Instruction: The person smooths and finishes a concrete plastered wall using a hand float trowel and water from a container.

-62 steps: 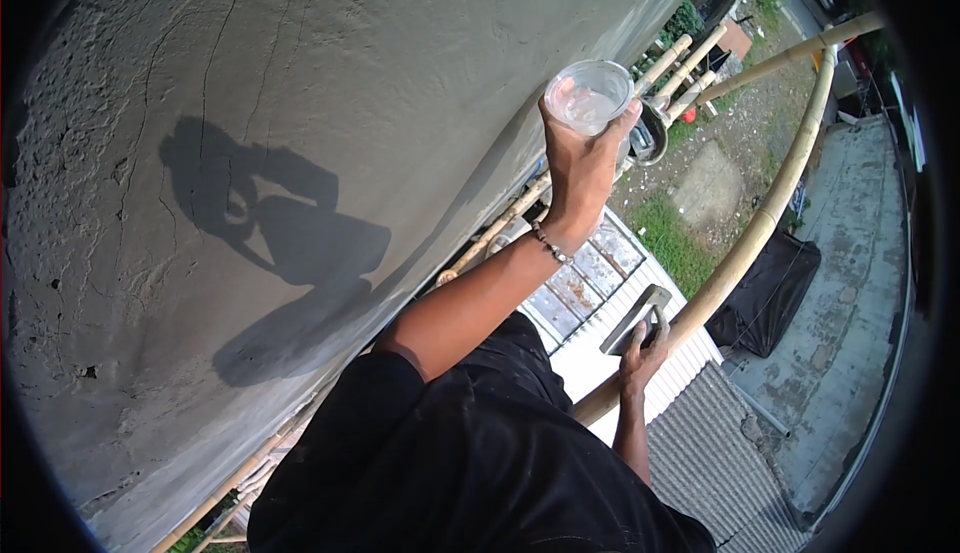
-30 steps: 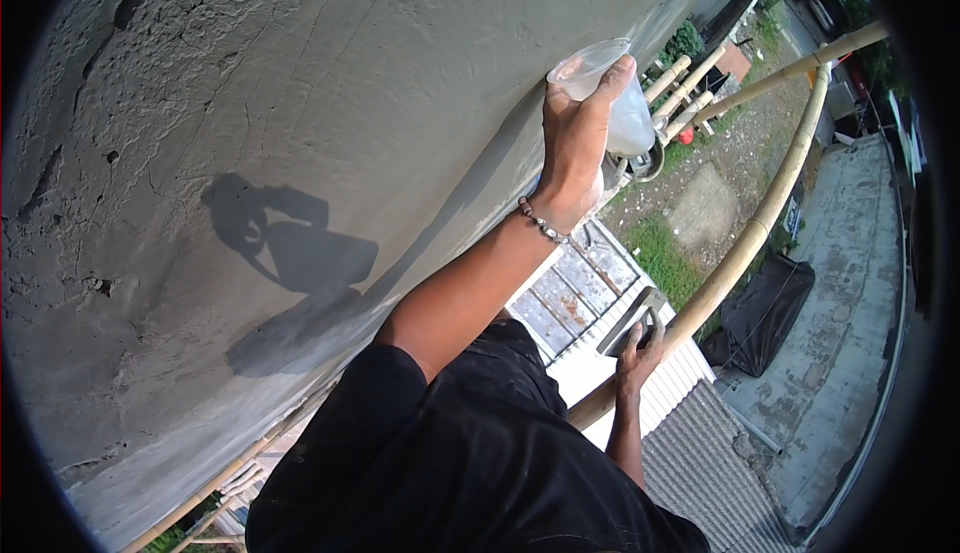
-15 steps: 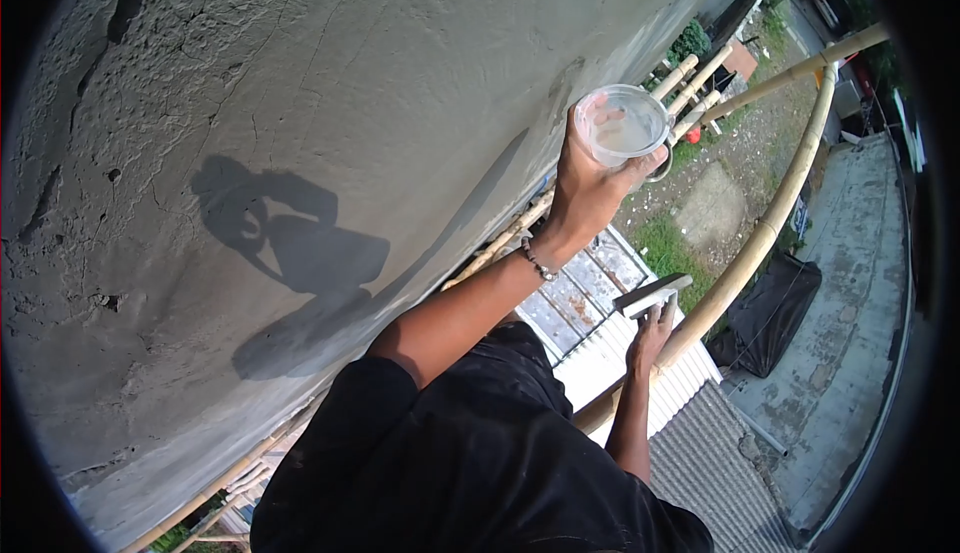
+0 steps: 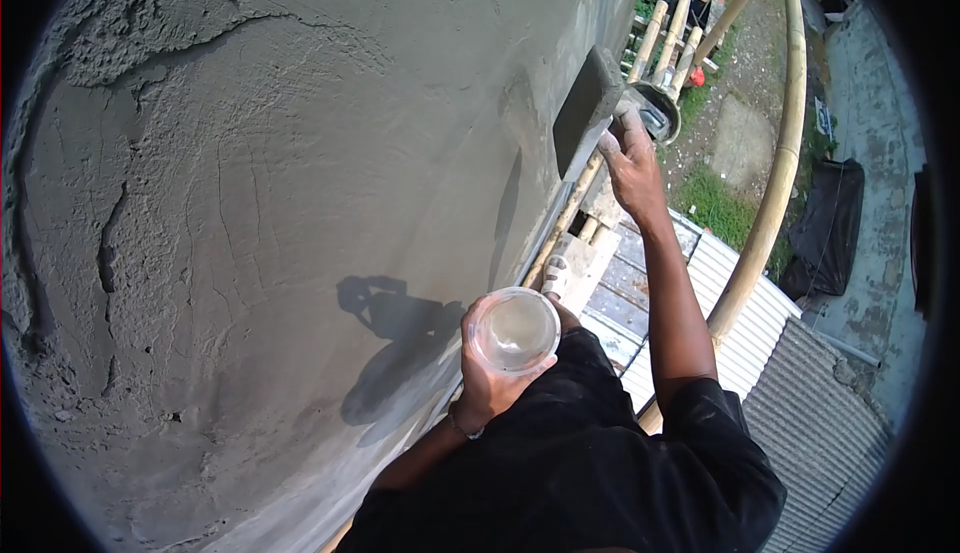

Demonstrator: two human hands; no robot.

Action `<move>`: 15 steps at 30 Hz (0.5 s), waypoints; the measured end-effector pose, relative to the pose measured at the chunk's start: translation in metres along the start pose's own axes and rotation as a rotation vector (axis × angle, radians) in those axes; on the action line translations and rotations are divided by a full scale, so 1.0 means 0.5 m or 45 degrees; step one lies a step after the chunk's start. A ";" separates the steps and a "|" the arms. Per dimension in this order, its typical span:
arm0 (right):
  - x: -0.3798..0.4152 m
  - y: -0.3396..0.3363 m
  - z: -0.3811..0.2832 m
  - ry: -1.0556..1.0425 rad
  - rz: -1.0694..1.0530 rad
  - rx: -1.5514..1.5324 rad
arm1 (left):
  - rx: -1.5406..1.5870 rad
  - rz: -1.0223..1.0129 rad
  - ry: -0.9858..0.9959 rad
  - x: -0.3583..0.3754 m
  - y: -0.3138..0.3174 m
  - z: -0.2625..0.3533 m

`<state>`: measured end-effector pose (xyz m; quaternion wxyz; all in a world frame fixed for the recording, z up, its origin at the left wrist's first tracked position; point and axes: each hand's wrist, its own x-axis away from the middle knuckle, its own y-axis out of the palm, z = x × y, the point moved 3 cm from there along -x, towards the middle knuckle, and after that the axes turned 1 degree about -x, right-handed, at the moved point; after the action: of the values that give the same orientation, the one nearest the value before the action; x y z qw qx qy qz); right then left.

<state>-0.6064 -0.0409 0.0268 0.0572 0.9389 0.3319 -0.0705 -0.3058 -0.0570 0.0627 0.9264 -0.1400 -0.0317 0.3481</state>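
Now left hand (image 4: 485, 378) grips a plastic cup (image 4: 516, 330); right hand (image 4: 630, 158) holds a float (image 4: 588, 113) against plaster.

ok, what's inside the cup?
The clear plastic cup in the left hand shows only a pale, cloudy bottom; any liquid can't be made out. Fingers cover its near side.

The person's left hand (image 4: 487, 368) is drawn in close to the chest, elbow bent, fingers (image 4: 470, 325) and thumb curled in a closed grip, a bracelet at the wrist. The right arm stretches far out ahead, bare from a black sleeve, its forearm running up the middle of the view. The right hand (image 4: 632, 165) is raised at the far end of that reach, wrist cocked, fingers wrapped tight in a grip, knuckles dusted pale grey.
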 end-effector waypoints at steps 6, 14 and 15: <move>-0.021 0.030 -0.066 -0.517 0.079 0.470 | -0.053 -0.013 0.033 0.016 0.001 -0.002; -0.131 0.021 -0.089 -1.316 -0.211 0.932 | -0.043 -0.143 0.078 0.014 0.021 -0.002; -0.141 0.025 -0.081 -1.403 -0.302 0.975 | -0.048 -0.139 0.072 0.013 0.027 -0.003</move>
<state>-0.6489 -0.0878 0.0795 -0.1265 0.6774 0.3068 -0.6565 -0.3091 -0.0434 0.0572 0.9417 -0.1651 -0.0196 0.2923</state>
